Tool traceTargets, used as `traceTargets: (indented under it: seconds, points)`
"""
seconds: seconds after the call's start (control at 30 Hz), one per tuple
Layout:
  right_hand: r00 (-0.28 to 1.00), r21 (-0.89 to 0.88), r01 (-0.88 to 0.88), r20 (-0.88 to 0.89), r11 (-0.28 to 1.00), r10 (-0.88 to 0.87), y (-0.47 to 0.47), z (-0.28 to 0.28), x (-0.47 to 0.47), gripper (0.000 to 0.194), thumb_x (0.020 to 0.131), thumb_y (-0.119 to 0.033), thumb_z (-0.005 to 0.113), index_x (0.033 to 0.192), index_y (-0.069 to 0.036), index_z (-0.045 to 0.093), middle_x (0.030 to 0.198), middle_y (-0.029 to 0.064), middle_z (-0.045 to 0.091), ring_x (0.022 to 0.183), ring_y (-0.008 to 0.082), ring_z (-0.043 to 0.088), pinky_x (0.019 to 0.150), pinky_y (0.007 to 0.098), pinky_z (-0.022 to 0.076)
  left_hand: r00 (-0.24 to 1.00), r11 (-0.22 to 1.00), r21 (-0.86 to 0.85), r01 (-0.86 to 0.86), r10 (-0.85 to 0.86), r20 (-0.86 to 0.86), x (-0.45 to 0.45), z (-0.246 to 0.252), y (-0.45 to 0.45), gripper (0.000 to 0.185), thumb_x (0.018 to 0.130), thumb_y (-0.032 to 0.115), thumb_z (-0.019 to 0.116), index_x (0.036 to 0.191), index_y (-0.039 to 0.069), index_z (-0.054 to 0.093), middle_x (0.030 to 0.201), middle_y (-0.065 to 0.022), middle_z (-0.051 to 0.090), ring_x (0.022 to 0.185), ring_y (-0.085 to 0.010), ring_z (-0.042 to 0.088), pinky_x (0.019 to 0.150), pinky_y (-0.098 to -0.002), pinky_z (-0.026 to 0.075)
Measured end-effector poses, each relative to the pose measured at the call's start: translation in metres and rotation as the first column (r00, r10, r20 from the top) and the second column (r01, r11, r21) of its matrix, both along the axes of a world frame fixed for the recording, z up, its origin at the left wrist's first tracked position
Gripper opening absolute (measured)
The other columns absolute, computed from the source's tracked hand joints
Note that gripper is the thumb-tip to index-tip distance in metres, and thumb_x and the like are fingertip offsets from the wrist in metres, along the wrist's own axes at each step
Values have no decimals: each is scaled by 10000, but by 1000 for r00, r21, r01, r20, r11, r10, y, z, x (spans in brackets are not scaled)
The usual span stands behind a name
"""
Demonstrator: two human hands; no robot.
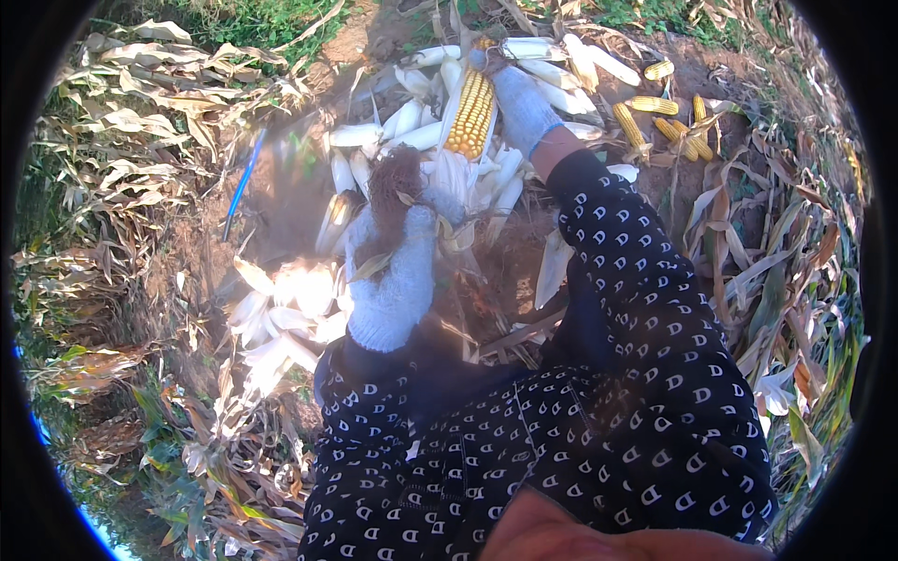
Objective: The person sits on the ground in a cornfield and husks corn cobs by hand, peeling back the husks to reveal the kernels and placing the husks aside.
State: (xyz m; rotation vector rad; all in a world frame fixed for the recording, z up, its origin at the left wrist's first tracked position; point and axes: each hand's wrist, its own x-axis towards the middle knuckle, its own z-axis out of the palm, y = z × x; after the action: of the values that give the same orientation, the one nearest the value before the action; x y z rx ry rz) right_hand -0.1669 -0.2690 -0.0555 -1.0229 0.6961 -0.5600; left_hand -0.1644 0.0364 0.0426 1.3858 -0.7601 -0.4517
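A partly husked yellow corn ear (471,116) lies between my hands, its kernels bare and its pale husk pulled down around the near end. My left hand (396,263), in a white knitted glove, has brown corn silk (395,186) over it; its fingers are at the husk by the ear's near end, closed on it as far as can be seen. My right hand (519,98), also gloved, reaches to the far end of the ear, its fingertips partly hidden among silk. Ears in pale husks (414,137) are piled beneath and around the ear.
Several bare yellow corn ears (652,105) lie on the soil at the right. Loose husks (280,315) are at the near left, in bright sun. A blue rod-like thing (244,184) lies left of the pile. Dry corn stalks and leaves (140,105) cover both sides.
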Motion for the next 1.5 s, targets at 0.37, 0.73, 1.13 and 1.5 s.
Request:
traceTargets:
  seconds: [0.37, 0.73, 1.13, 1.5]
  points:
    - [911, -520, -201, -412, 830, -37, 6, 38, -16, 565, 973, -516, 648, 1308, -62, 650, 1238, 156, 703, 1157, 263, 655, 1002, 387, 488, 837, 832, 402, 382, -496, 231, 14, 26, 7, 385, 918, 216, 775, 1222, 4, 670, 1126, -128, 700, 1035, -202, 672, 885, -346, 530]
    - [786, -557, -618, -414, 555, 460, 66, 52, -20, 678, 920, -276, 784, 1460, -10, 471, 1080, 168, 709, 1097, 239, 687, 955, 395, 554, 898, 923, 275, -270, 137, 419, 71, -17, -25, 628, 859, 364, 827, 1305, -23, 614, 1126, -136, 697, 1023, -193, 664, 909, -347, 547]
    - [721, -726, -680, -638, 103, 269, 116, 84, -32, 780, 803, -201, 839, 1458, 0, 466, 1301, 171, 661, 1188, 294, 677, 993, 381, 551, 885, 900, -208, -384, 295, -359, 70, -42, -57, 442, 1101, 367, 487, 1295, -15, 598, 1103, -92, 670, 985, -170, 634, 850, -300, 534]
    - [746, -749, -639, -549, 175, 378, 132, 66, -34, 689, 838, -476, 819, 1320, -35, 603, 1214, 212, 683, 1139, 368, 659, 975, 437, 525, 548, 886, 20, -463, 269, 792, 89, -31, -31, 304, 1019, 151, 461, 1186, -13, 655, 1155, -172, 676, 1045, -310, 665, 924, -374, 525]
